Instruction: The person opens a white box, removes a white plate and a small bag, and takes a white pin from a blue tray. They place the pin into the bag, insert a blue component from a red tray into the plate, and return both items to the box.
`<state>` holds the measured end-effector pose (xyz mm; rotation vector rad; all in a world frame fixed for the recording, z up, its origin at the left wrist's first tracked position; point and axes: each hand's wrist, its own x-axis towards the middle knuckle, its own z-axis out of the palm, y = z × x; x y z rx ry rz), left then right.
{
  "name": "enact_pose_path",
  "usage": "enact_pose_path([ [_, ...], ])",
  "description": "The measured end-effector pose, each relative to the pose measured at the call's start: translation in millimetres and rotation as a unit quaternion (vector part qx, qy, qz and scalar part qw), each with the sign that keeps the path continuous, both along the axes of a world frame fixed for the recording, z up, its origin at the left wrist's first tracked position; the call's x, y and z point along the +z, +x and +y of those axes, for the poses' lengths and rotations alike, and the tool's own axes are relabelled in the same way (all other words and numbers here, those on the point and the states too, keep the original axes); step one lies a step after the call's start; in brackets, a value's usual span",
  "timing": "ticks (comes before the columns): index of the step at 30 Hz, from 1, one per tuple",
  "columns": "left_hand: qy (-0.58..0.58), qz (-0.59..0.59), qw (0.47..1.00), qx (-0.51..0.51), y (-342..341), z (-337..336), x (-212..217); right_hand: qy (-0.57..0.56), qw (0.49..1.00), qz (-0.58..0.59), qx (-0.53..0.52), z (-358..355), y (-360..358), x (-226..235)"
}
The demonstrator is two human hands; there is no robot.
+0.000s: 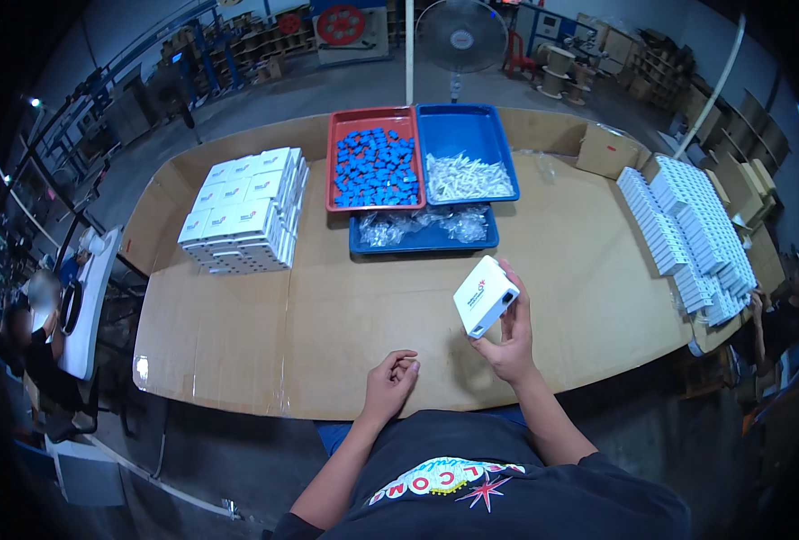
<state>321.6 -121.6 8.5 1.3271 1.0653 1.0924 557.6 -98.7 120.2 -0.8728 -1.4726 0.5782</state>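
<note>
My right hand [513,343] holds up a small, flat, square white box [487,295] above the table. Its thumb is at the near edge and its fingers run along the right side. A red and dark print marks the box's top, and a black opening shows in its side. By the near edge of the table, my left hand [390,385] has its fingers curled in, and I see nothing in them.
Similar white boxes [235,202] form a block at the left of the cardboard-covered table [363,333]. A red tray [331,160] holds blue pieces; blue trays [458,121] hold white pieces and clear bags. White stacks [687,234] stand right. People [35,351] sit left.
</note>
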Motion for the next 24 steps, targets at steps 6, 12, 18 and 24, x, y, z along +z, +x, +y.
enact_pose_path([
  [6, -0.045, -0.074, 0.996, 0.002, -5.6, 2.5, -10.1, -0.146, 0.948, 0.271, 0.083, -14.8, 8.2, 39.9],
  [12, -0.061, -0.11, 0.992, -0.002, -14.4, 4.9, -10.5, -0.264, 0.752, 0.587, 0.142, -6.4, 15.8, 73.0],
  [18, -0.089, -0.112, 0.989, -0.024, -17.1, 11.6, -6.2, -0.281, 0.735, 0.597, 0.157, -3.4, 23.2, 74.5],
  [24, -0.078, -0.102, 0.991, -0.025, -14.2, 12.5, -12.4, -0.219, 0.956, 0.169, -0.096, 29.1, 63.2, 2.1],
])
